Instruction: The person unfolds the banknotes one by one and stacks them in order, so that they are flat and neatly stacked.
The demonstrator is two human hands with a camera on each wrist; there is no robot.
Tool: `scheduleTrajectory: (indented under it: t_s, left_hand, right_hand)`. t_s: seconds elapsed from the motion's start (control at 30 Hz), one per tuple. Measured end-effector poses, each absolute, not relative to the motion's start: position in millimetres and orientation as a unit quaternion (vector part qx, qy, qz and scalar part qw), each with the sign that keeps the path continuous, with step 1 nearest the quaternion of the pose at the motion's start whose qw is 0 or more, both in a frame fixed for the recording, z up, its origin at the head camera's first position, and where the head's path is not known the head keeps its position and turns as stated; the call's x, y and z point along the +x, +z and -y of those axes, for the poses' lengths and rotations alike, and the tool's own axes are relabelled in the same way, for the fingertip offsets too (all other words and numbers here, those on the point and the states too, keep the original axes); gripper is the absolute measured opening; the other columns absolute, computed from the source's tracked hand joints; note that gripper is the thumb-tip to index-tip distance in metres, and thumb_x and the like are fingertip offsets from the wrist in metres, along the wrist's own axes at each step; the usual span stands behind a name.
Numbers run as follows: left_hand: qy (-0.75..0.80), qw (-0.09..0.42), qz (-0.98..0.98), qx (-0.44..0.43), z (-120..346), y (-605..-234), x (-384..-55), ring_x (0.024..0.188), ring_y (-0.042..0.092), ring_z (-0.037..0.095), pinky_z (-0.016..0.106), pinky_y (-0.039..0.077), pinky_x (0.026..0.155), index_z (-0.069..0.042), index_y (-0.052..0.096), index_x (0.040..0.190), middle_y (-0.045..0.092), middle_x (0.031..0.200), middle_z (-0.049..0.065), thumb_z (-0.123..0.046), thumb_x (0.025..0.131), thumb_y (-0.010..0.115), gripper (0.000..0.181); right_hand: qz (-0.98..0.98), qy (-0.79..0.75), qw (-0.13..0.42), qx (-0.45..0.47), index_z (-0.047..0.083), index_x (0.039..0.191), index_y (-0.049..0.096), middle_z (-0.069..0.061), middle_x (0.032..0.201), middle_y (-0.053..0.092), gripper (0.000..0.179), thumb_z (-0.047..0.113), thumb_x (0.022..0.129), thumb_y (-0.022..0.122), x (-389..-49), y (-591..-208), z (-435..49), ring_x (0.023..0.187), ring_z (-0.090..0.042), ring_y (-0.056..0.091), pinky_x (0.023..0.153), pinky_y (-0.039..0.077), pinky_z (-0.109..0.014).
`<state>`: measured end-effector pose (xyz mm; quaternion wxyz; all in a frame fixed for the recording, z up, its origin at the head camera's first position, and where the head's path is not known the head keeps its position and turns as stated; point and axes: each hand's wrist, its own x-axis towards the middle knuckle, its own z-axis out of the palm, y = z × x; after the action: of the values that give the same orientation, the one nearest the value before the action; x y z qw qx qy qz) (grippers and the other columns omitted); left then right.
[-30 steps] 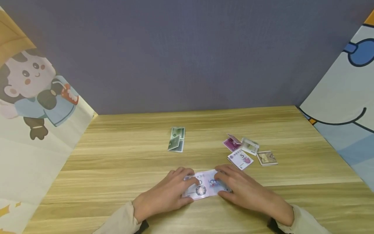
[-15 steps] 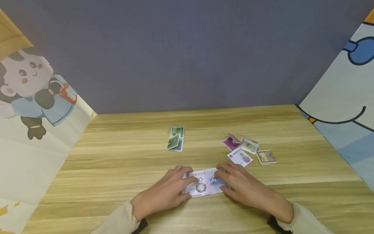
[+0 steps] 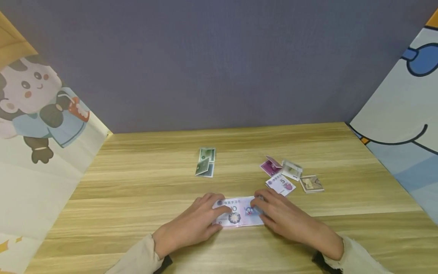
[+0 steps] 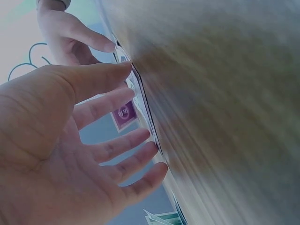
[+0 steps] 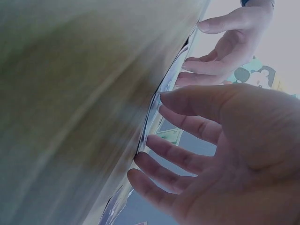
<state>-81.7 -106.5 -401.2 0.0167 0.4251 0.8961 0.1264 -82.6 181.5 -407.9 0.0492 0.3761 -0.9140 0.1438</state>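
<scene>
A pale purple play banknote (image 3: 236,219) lies spread flat on the wooden table, printed with a 10 and a blue cartoon figure. At its left end, my left hand (image 3: 195,224) rests with the index fingertip on the paper and the thumb by the near edge. My right hand (image 3: 287,219) covers the opposite end, fingertips on the note and thumb at the near corner. Both wrist views show relaxed, spread fingers, with the left thumb (image 4: 105,79) and the right thumb (image 5: 192,99) right at the note's edge. The note's right end is partly hidden under the right hand.
Beyond the right hand lie folded notes: a magenta one (image 3: 270,168), a whitish one (image 3: 292,170), a brown one (image 3: 312,183) and a pale 5 note (image 3: 281,184). Folded green notes (image 3: 206,161) lie further back, left of centre. A grey panel (image 3: 226,68) bounds the table's back.
The banknote has levelled out and shifted slightly away from me, with both hands staying at its ends. The right thumb has slid a little to the right. The folded notes lie as before.
</scene>
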Motion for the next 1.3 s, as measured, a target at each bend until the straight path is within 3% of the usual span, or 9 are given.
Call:
scheduleTrajectory:
  t_s: [0.27,0.5,0.67,0.77,0.9,1.0,1.13,1.2,1.3]
  left_hand:
    - [0.124,0.013,-0.897,0.425,107,-403,-83,0.131,0.045,0.025,0.045,0.045,0.104,-0.018,0.057,0.137,0.049,0.142,0.010,-0.030,0.094,0.069,0.047]
    - [0.135,-0.001,-0.899,0.416,107,-400,-86,0.129,0.047,0.024,0.044,0.043,0.107,-0.014,0.057,0.135,0.051,0.140,0.011,-0.029,0.095,0.067,0.044]
    - [0.173,-0.005,-0.899,0.402,109,-397,-96,0.124,0.052,0.021,0.039,0.046,0.105,-0.013,0.061,0.129,0.056,0.134,0.008,-0.025,0.094,0.068,0.038]
    - [0.190,-0.006,-0.899,0.394,110,-397,-102,0.117,0.056,0.018,0.033,0.050,0.099,-0.011,0.063,0.126,0.059,0.127,0.005,-0.023,0.094,0.068,0.034]
    - [0.201,-0.014,-0.902,0.382,107,-398,-111,0.112,0.059,0.017,0.032,0.052,0.096,-0.010,0.065,0.123,0.063,0.122,0.004,-0.021,0.095,0.067,0.030]
    - [0.206,-0.020,-0.902,0.378,101,-397,-119,0.107,0.062,0.017,0.033,0.054,0.093,-0.008,0.066,0.121,0.066,0.118,0.006,-0.020,0.095,0.067,0.029]
    - [0.220,-0.005,-0.899,0.379,90,-394,-129,0.098,0.064,0.014,0.028,0.055,0.087,-0.006,0.066,0.120,0.068,0.113,0.005,-0.019,0.096,0.066,0.027]
    - [0.229,0.011,-0.898,0.375,82,-392,-133,0.095,0.064,0.012,0.025,0.055,0.084,-0.007,0.066,0.119,0.068,0.111,0.004,-0.021,0.097,0.065,0.026]
    - [0.240,0.033,-0.896,0.372,70,-390,-139,0.093,0.064,0.010,0.022,0.054,0.082,-0.008,0.066,0.119,0.068,0.111,0.003,-0.024,0.098,0.064,0.027]
  right_hand:
    - [0.915,0.154,0.048,0.370,0.014,0.113,0.068,-0.007,0.125,0.059,0.027,0.013,0.086,0.073,-86,-407,-183,0.116,-0.024,0.056,0.094,0.053,-0.046]
    - [0.916,0.166,0.079,0.358,0.010,0.107,0.069,-0.003,0.115,0.063,0.020,0.007,0.088,0.071,-94,-397,-193,0.113,-0.024,0.058,0.093,0.052,-0.045]
    - [0.923,0.170,0.105,0.330,0.008,0.104,0.070,-0.005,0.108,0.066,0.018,0.006,0.087,0.073,-109,-391,-207,0.104,-0.025,0.063,0.083,0.056,-0.043]
    - [0.933,0.185,0.086,0.295,0.005,0.105,0.070,-0.009,0.103,0.067,0.018,0.006,0.087,0.073,-119,-389,-216,0.090,-0.024,0.064,0.071,0.058,-0.039]
    - [0.947,0.200,0.046,0.246,0.002,0.106,0.070,-0.009,0.096,0.069,0.018,0.007,0.088,0.072,-131,-387,-226,0.074,-0.014,0.059,0.054,0.049,-0.025]
    - [0.956,0.191,0.030,0.220,0.001,0.106,0.069,-0.005,0.086,0.066,0.020,0.008,0.088,0.072,-137,-388,-231,0.068,-0.012,0.053,0.050,0.042,-0.023]
    - [0.966,0.166,0.013,0.200,0.001,0.108,0.068,-0.005,0.086,0.062,0.026,0.012,0.085,0.075,-142,-391,-234,0.068,-0.017,0.051,0.052,0.043,-0.030]
    - [0.969,0.157,0.003,0.189,0.001,0.111,0.067,-0.015,0.100,0.065,0.031,0.015,0.084,0.077,-141,-392,-234,0.080,-0.026,0.059,0.061,0.051,-0.040]
    - [0.973,0.155,-0.009,0.172,0.002,0.116,0.063,-0.028,0.124,0.059,0.039,0.018,0.084,0.078,-140,-393,-235,0.102,-0.041,0.061,0.074,0.054,-0.056]
